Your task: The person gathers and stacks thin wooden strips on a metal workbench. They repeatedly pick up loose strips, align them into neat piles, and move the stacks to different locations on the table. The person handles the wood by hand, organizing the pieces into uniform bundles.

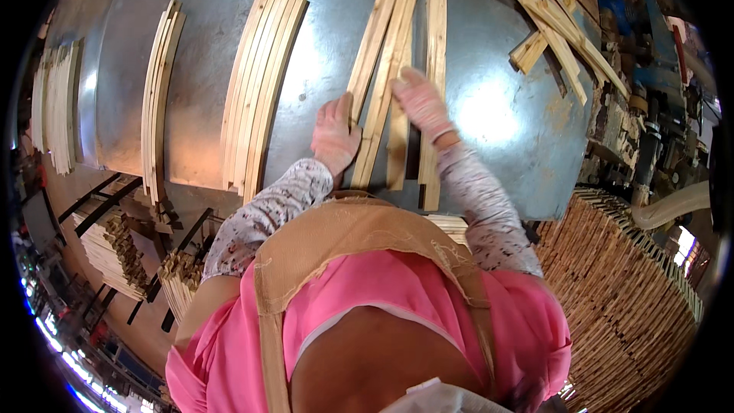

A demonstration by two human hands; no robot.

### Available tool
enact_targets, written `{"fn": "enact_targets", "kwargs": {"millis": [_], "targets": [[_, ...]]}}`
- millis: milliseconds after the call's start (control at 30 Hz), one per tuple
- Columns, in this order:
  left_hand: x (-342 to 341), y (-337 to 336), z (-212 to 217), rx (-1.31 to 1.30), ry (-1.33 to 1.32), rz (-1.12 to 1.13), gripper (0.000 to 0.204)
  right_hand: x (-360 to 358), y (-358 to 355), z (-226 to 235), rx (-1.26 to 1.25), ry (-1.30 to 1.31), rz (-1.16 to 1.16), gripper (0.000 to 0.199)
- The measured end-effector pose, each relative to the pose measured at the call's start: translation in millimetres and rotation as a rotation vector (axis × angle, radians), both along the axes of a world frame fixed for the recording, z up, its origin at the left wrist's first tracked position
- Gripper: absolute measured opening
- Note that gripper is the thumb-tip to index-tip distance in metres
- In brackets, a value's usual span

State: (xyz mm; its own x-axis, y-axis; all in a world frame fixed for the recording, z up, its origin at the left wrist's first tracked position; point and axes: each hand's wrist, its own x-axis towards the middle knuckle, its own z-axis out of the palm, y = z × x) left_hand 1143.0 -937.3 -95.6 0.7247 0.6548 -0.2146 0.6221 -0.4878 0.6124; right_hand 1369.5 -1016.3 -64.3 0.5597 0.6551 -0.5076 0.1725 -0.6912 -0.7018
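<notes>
Four loose wooden slats (397, 76) near the front edge of the metal table (497, 115). Two gloved hands on them. Two stacked bundles of slats (260, 84) further left. One crossed heap of slats (554, 27) at the far right corner.

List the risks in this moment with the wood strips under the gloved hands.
The strips lie uneven under the left hand and right hand; one may slide off the metal table's near edge. Thin gloves could let splinters through. The crossed offcuts near the far corner might get knocked off.
</notes>
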Motion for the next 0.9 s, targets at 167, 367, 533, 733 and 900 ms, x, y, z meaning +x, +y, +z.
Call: {"fn": "enact_targets", "kwargs": {"millis": [167, 367, 533, 733, 900], "targets": [[-10, 64, 8, -0.997, -0.409, 0.288, 0.071, -83, 22, 9, -0.261, -0.539, -0.075, 0.093], [-47, 85, 54, -1.466, -0.637, 0.465, 0.056, -85, 23, -4, -0.183, -0.626, -0.134, 0.076], [-61, 79, 54, -0.311, 0.023, 0.261, 0.058, -125, 43, -44, 0.083, -0.355, -0.117, 0.068], [-107, 87, 44, 0.451, 0.453, -0.031, 0.081, -205, 102, -15, 0.129, -0.121, -0.051, 0.062], [-103, 104, 71, 0.322, 0.845, -0.051, 0.113, -189, 92, -6, 0.015, -0.179, 0.243, 0.066]]}}
